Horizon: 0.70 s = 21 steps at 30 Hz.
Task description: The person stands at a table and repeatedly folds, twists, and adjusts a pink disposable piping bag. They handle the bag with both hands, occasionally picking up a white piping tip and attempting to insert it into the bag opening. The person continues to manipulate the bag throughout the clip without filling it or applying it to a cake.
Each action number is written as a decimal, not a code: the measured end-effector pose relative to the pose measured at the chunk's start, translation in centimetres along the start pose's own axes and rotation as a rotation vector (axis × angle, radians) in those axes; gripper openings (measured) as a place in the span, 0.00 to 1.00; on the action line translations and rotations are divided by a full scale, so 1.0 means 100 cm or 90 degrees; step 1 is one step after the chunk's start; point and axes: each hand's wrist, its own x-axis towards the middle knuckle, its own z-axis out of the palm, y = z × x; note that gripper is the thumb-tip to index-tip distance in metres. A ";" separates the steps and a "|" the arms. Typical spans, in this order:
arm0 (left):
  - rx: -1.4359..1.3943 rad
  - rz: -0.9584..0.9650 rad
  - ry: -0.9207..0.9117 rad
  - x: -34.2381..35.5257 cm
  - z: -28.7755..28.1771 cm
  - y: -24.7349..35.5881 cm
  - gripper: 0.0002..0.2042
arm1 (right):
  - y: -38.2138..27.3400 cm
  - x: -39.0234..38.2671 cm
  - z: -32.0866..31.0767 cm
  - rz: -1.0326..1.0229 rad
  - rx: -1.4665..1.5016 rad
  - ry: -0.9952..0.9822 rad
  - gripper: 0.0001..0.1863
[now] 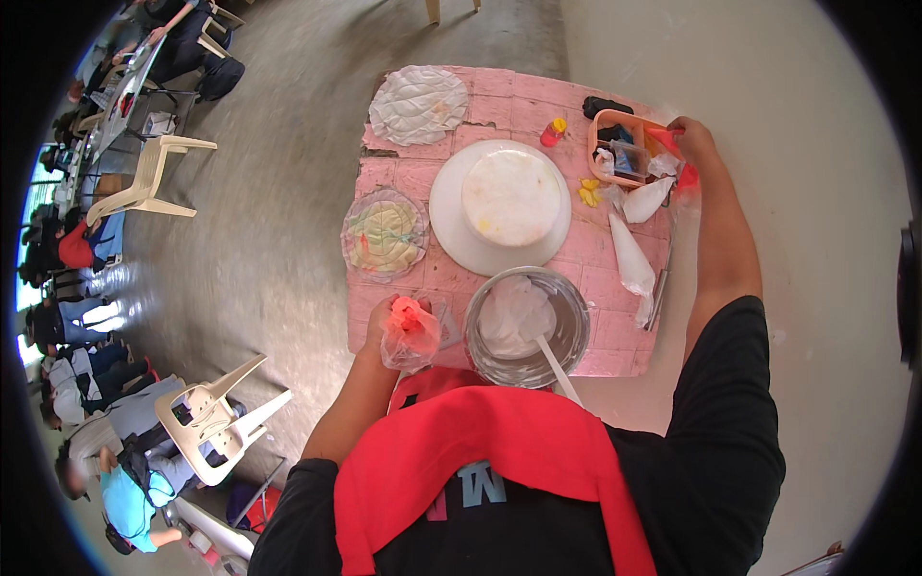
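Note:
My left hand is closed round a clear plastic bag with red-orange icing in it, held at the table's near left. My right hand reaches to the far right corner, its fingers bent at the edge of an orange basket. Something red shows by those fingers; what they grip is too small to make out. Between my arms stands a metal mixing bowl with white icing and a pale-handled spatula. Beyond it sits a white cake turntable with a round pale top.
White-filled piping bags lie at the right. A red bottle with a yellow cap and a yellow item are near the basket. Round plastic-covered pads lie left. Cream chairs and seated people are farther left.

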 end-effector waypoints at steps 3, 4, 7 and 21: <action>0.023 0.009 0.016 0.010 -0.006 0.004 0.17 | 0.006 -0.004 0.011 -0.040 -0.018 0.062 0.12; 0.047 0.047 0.041 0.008 0.003 -0.003 0.17 | 0.008 -0.006 0.012 -0.068 -0.028 0.096 0.12; 0.147 0.097 -0.004 -0.008 0.033 -0.012 0.05 | 0.005 -0.018 0.011 -0.011 -0.062 0.141 0.16; 0.141 -0.135 -0.261 0.016 0.035 0.011 0.11 | -0.224 -0.276 -0.026 -0.307 0.300 -0.093 0.34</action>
